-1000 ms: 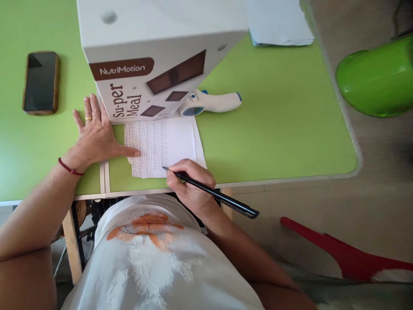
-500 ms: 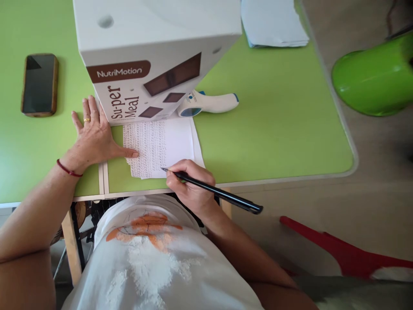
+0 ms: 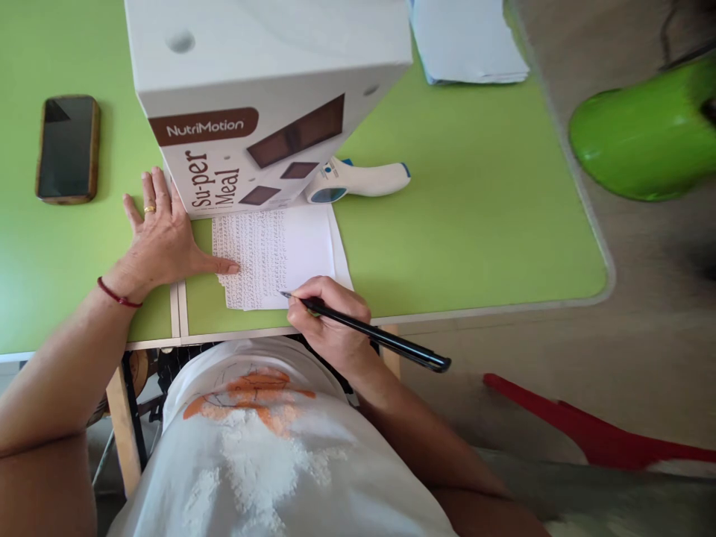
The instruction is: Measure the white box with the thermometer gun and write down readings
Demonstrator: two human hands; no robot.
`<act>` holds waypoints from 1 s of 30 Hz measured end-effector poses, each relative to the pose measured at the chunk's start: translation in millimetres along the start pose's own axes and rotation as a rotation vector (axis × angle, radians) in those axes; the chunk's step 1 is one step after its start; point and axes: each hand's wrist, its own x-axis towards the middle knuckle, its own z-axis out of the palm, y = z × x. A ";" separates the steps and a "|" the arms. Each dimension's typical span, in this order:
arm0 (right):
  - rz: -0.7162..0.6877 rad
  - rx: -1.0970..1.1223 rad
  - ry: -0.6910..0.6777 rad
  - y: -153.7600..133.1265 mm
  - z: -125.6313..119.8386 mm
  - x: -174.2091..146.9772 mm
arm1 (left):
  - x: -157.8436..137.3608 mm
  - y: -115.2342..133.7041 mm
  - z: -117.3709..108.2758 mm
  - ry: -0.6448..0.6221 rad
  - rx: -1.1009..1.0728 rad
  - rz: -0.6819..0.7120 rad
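Note:
My right hand [image 3: 333, 317] is closed around a black pen [image 3: 380, 335], its tip touching or just over a sheet of paper [image 3: 310, 246]. Rows of small handwriting cover the left part of that sheet; the right part is blank. Another sheet peeks out beneath it on the right. My left hand [image 3: 162, 235] lies flat with fingers spread, the thumb resting on the paper's left edge and the other fingers beside a white NutriMotion box [image 3: 224, 171]. The box stands upright just behind the paper and hides what lies under and behind it.
A white infrared thermometer [image 3: 358, 180] lies right of the box. On the green table [image 3: 475, 224] are also a phone [image 3: 67, 149] at left and a paper stack [image 3: 470, 41] at the back. Beyond the right edge are a green stool [image 3: 638, 142] and a red plastic piece [image 3: 593, 425].
The pen's back end has shifted slightly, while both hands stay in nearly the same place. The whole view has drifted a little to the left.

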 end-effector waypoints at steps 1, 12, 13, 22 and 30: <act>0.003 -0.003 0.000 0.2 -0.1 -0.1 | 0.0 -0.1 0.0 0.002 -0.002 0.002; -0.004 0.021 0.058 2.3 2.2 -1.9 | 0.7 -1.8 2.2 0.028 -0.010 0.001; -0.001 0.026 0.068 2.4 2.5 -2.0 | 0.6 -1.5 1.9 0.025 -0.009 -0.003; 0.002 -0.009 0.038 0.0 1.3 -0.5 | 1.4 -3.1 2.4 0.031 -0.029 0.018; 0.032 0.040 0.039 2.2 -0.7 -2.3 | -0.1 -1.4 0.6 0.006 0.013 -0.003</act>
